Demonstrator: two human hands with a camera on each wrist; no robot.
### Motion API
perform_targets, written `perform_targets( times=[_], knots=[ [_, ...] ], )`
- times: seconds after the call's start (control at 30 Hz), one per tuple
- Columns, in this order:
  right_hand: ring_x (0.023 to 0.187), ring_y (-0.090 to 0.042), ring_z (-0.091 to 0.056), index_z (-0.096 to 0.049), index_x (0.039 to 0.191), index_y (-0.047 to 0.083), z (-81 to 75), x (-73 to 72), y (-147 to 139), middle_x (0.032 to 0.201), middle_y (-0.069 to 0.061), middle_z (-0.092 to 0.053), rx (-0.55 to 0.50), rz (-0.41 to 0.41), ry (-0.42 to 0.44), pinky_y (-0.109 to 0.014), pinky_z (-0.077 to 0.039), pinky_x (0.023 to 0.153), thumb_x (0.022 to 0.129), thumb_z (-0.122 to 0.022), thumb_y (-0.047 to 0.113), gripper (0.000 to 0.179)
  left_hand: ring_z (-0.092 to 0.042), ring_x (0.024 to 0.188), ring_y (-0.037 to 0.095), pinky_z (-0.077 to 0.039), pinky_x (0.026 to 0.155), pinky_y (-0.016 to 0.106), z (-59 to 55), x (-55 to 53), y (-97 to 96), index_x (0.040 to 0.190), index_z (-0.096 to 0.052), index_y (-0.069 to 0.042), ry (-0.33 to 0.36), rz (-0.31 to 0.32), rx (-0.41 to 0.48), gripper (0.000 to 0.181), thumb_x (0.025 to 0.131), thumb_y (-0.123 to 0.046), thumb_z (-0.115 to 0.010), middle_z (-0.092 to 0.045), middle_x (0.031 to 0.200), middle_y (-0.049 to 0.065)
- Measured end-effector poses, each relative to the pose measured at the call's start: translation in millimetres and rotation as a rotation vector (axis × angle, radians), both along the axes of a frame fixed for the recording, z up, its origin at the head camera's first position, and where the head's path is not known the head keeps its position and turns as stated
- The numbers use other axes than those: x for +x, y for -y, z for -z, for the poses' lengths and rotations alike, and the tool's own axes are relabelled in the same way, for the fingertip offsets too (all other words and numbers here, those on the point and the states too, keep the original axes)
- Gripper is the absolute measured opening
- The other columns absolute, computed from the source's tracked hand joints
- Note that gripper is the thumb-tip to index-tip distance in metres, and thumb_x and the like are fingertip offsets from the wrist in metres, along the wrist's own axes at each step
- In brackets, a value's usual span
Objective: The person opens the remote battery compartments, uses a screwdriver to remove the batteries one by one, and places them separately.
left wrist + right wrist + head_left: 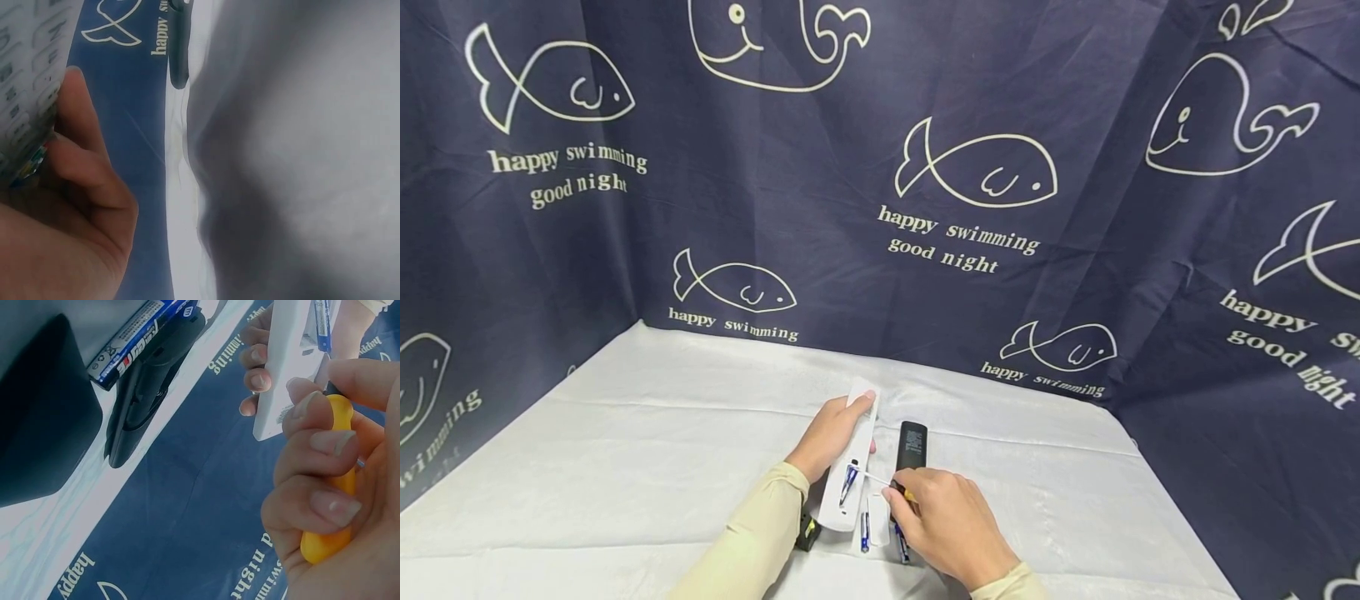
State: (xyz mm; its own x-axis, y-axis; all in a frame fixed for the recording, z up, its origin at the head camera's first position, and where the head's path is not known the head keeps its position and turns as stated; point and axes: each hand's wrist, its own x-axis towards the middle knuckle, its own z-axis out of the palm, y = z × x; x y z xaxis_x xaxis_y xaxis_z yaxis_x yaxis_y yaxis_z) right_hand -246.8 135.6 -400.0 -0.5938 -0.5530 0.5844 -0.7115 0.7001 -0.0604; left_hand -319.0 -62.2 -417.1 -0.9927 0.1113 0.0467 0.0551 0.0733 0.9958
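Note:
My left hand [831,437] grips a white remote control [842,512], its back turned up and its battery compartment uncovered. The left wrist view shows the button side of the remote [28,75] against the fingers of the left hand [87,194]. A blue battery [848,483] sits tilted in the compartment. My right hand [955,521] holds a screwdriver with a yellow handle [328,540], fingers curled round it. Its thin shaft [876,478] reaches to the battery's upper end; whether it touches is too small to tell.
A black remote control [912,442] lies right of the white one. Another blue battery [865,533] lies beside a small white cover [879,529]. A further battery [902,546] is near the right hand. A black-and-yellow object [807,532] sits under the left forearm. Dark printed curtains [850,292] border the white-covered table [625,483].

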Motion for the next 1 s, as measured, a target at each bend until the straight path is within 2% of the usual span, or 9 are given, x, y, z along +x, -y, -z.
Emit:
perform_targets(
  times=[0.4, 0.8, 1.0],
  knots=[
    [0.053, 0.002, -0.038, -0.054, 0.069, 0.027, 0.0, -0.8, -0.1, 0.06, 0.02, -0.038, 0.0, 0.008, 0.029, -0.023, -0.037, 0.047, 0.087, -0.076, 0.022, 0.028, -0.06, 0.054, 0.016, -0.051, 0.05, 0.029, 3.0, -4.8, 4.7, 0.092, -0.058, -0.006, -0.016, -0.049, 0.029, 0.055, 0.1, -0.059, -0.047, -0.067, 0.069, 0.011],
    [0.052, 0.003, -0.038, -0.053, 0.069, 0.028, 1.4, -3.1, -1.9, 0.06, 0.021, -0.037, 0.011, 0.021, 0.028, -0.023, -0.036, 0.047, 0.088, -0.075, 0.025, 0.03, -0.059, 0.054, 0.016, -0.05, 0.052, 0.028, 3.5, -4.9, 8.1, 0.091, -0.059, -0.006, -0.005, -0.073, 0.035, 0.055, 0.101, -0.058, -0.046, -0.066, 0.068, 0.01],
    [0.051, 0.003, -0.037, -0.05, 0.067, 0.029, 0.5, -3.7, -3.2, 0.058, 0.02, -0.035, 0.029, 0.049, 0.06, -0.023, -0.034, 0.046, 0.089, -0.074, 0.026, 0.033, -0.059, 0.054, 0.016, -0.051, 0.051, 0.028, 3.0, -5.4, 8.7, 0.092, -0.06, -0.004, 0.001, -0.096, 0.053, 0.054, 0.101, -0.056, -0.048, -0.066, 0.068, 0.011]
  ],
)
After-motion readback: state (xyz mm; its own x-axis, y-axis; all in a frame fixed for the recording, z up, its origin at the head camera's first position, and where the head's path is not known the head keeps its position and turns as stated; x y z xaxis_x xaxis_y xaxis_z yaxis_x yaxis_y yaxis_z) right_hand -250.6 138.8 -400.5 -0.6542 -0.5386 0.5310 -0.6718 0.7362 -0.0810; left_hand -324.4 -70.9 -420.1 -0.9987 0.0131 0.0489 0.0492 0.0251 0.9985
